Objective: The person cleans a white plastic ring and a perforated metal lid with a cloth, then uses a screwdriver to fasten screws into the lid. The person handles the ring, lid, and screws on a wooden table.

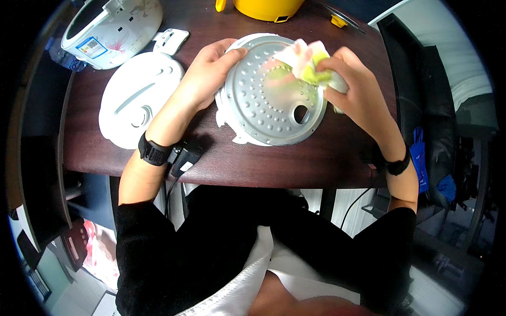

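A round rice cooker lid (253, 105), its dimpled silver metal inner side facing up, rests on the dark wooden table. My left hand (213, 66) grips its upper left rim, thumb over the edge. In my right hand (350, 73) is a bunched white, pink and yellow-green cloth (311, 60), held over the lid's right part; whether it touches the metal I cannot tell. A round hole shows near the lid's lower right. Left of my left forearm lies a white oval cover (134, 102) with a curved groove.
Behind the cover stands a white rice cooker body (118, 34) with a floral print, a small white part (171, 41) beside it. A yellow pot (269, 8) is at the far edge. A black adapter (185, 158) with a cord lies at the table's front edge (237, 181).
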`<state>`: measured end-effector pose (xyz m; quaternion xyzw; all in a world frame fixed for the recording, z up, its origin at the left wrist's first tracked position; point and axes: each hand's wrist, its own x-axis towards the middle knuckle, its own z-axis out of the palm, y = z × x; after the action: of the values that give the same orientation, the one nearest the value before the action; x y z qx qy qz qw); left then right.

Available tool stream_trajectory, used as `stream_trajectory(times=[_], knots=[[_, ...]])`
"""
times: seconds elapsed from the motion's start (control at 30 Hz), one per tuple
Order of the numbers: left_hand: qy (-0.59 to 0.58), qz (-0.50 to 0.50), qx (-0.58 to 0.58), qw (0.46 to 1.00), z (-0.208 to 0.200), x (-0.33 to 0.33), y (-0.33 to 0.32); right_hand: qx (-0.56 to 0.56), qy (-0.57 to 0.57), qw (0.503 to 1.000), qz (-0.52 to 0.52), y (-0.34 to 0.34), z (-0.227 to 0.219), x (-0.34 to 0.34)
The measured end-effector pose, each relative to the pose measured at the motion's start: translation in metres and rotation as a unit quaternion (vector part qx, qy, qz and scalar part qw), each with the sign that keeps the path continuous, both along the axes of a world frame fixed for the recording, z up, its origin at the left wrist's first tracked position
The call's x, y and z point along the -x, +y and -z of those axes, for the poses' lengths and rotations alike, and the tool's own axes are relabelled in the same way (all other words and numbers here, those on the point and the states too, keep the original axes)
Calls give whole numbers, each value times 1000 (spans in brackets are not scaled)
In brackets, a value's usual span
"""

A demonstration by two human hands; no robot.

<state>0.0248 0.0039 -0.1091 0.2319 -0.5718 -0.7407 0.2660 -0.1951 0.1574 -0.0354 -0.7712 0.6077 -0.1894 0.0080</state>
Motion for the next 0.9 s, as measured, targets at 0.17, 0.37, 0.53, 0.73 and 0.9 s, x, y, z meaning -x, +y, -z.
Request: stream_trajectory(times=[0.17, 0.37, 0.53, 0.73, 0.9], knots=[[-6, -4, 2, 1000, 4, 0, -1, 44, 49, 998, -20, -30, 27, -12], [-63, -45, 8, 997, 13, -1, -4, -132, -3, 990, 40, -20, 39, -5], [-62, -55, 9, 997, 15, 0, -6, -215, -67, 974, -41, 3, 35, 7], [-59, -64, 39, 995, 10, -2, -5, -317, -184, 930, -28, 9, 13, 32], [-47, -55, 50, 996, 10, -3, -9, -244, -491, 824, 142, 42, 8, 64]])
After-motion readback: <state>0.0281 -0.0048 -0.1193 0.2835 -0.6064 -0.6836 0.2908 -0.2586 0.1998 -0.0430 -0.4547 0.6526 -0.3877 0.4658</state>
